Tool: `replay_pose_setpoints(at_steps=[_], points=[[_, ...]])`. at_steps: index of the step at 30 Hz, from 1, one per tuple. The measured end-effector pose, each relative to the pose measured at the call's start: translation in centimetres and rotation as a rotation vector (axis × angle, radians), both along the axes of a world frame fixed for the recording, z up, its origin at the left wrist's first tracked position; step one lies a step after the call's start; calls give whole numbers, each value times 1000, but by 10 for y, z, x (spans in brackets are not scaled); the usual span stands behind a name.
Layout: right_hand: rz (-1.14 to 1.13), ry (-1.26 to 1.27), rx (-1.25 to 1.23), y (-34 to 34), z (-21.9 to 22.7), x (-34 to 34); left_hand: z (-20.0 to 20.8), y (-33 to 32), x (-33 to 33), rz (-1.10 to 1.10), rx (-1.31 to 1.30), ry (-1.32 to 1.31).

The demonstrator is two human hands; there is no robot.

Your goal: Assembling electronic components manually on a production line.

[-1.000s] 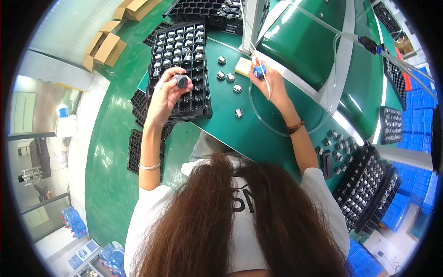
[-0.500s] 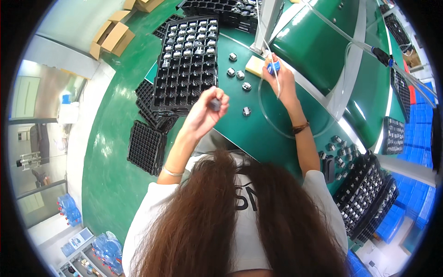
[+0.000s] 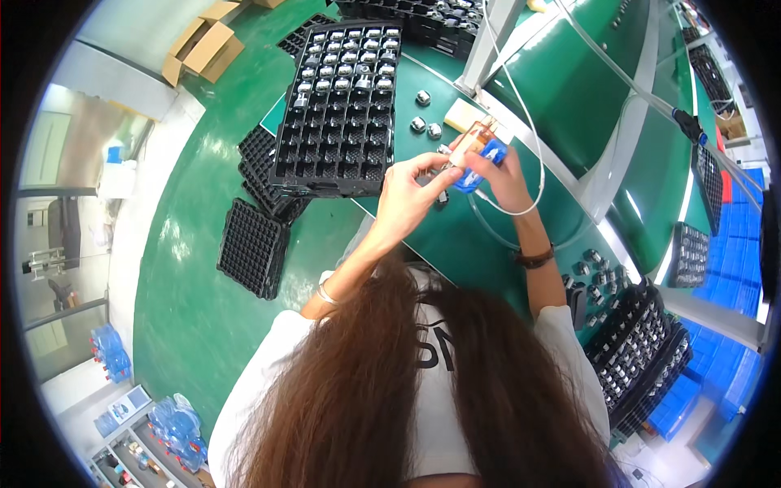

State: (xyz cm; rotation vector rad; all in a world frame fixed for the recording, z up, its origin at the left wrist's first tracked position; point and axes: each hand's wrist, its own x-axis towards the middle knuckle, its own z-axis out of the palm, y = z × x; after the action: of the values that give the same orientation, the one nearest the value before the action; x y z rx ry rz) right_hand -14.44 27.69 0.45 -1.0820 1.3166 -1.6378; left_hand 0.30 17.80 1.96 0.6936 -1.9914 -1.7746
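Observation:
My right hand [image 3: 511, 185] is wrapped round a blue-and-orange hand tool [image 3: 480, 165] with a pale hose trailing from it. Close against the tool, my left hand [image 3: 409, 193] is closed with thumb and fingers pinched together. What sits in that pinch is mostly hidden by the fingers and the tool; I cannot make it out. A yellow block [image 3: 461, 115] lies just beyond the tool. Several small shiny metal parts are on the green table near the hands, among them one metal part [image 3: 423, 98] at the far side. Other parts are partly covered by my fingers.
Left of my hands, a black tray [image 3: 335, 122] has metal parts in its far rows and bare pockets in its near rows. More black trays [image 3: 252, 248] are stacked lower left. At right are loose metal parts [image 3: 600, 276] and a filled tray [image 3: 630, 346]. A metal post [image 3: 494, 49] rises at the table's far edge.
My left hand has moved right, from beside the tray to the tool. My right hand has drawn the tool nearer, off the yellow block, and the two hands now meet.

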Motion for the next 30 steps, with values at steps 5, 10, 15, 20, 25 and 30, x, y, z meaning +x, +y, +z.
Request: replay_pose_setpoints(at_steps=[5, 10, 15, 20, 25, 30], points=[[-421, -217, -239, 25, 29, -51, -21, -2, 24, 73, 40, -12], [-169, 125, -32, 22, 36, -29, -4, 17, 6, -28, -49, -30], [-236, -82, -95, 18, 37, -26, -40, 9, -13, 59, -312, -82], [-194, 43, -16, 21, 27, -33, -62, -2, -18, -17, 254, 37], [-244, -111, 76, 10, 5, -21, -37, 2, -19, -69, 502, 175], [-213, -158, 3, 3, 14, -4, -19, 3, -14, -147, 520, 203]])
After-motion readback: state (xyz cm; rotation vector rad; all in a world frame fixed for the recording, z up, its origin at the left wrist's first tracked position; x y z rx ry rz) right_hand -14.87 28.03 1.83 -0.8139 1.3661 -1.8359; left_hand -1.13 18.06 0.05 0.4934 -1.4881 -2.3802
